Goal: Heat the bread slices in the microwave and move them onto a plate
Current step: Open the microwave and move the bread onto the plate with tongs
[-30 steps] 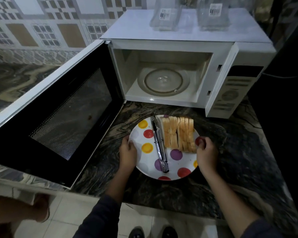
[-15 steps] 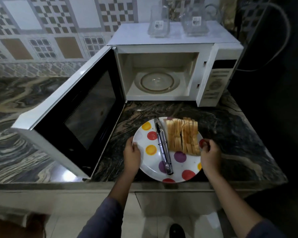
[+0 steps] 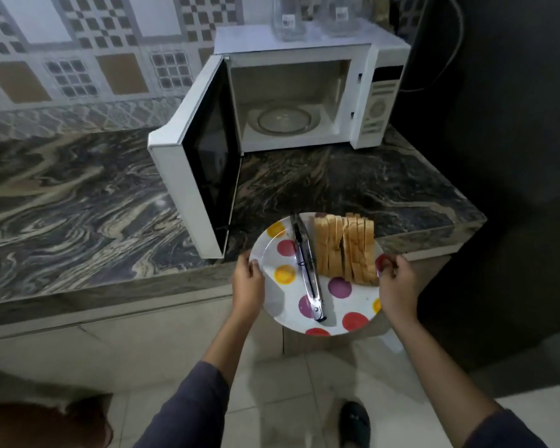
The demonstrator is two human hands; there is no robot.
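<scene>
While the microwave (image 3: 304, 40) stands at the back of the bench (image 3: 78, 195) with its door (image 3: 191, 176) swung wide and nothing on its glass turntable (image 3: 285, 119), the bread slices (image 3: 345, 250) sit in a row on edge on the right half of a spotted plate (image 3: 280, 297). Metal tongs (image 3: 306, 270) lie just beside them on the same plate. The left hand (image 3: 248, 282) grips the plate's left rim and the right hand (image 3: 396, 286) pinches its right rim, fingers curled over the edge. Between them they hold the plate level at the bench's front edge, with most of it out over the floor. Whether its far rim touches the bench cannot be told. The slices look pale, and nothing visible shows whether they have been warmed. If they have, the task is close to finished, since the bread is already plated and only setting the plate down and shutting the door would remain. If they have not, everything is still left: loading the oven, closing it, running it, and bringing the slices back out. The open, empty oven fits either reading, so the stage stays uncertain. Two clear jars (image 3: 288, 17) stand on top of the microwave.
</scene>
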